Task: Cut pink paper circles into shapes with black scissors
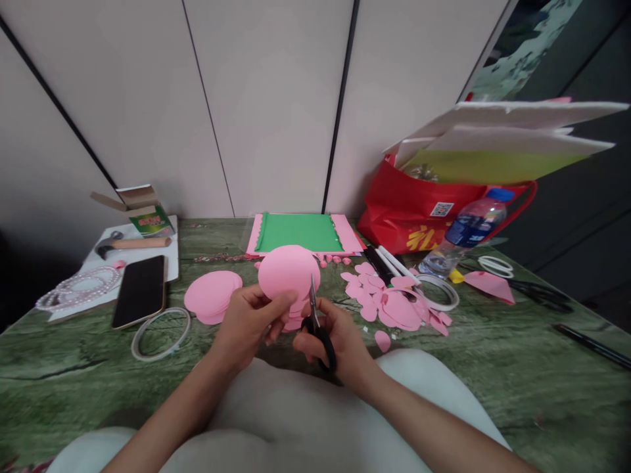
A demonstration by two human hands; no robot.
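My left hand (254,322) pinches a round pink paper disc (288,272) by its lower edge, thumb on the near face. In my right hand (335,338) is a pair of black-handled scissors (324,341), fingers through the loops. The blades point upward and lie against the right edge of the disc; I cannot tell whether they are cutting into it. More pink paper shows below the disc, partly hidden by my hands. A stack of pink paper discs (213,295) lies left of my left hand. Pink paper scraps and petal shapes (367,289) are scattered to the right.
Behind the disc lies green paper (298,232) on pink sheets. To the left are a phone (140,291), a tape roll (162,334), a hammer (133,244), a bead string (79,289) and a small box (148,213). Right stand a water bottle (466,230) and a red bag (394,210).
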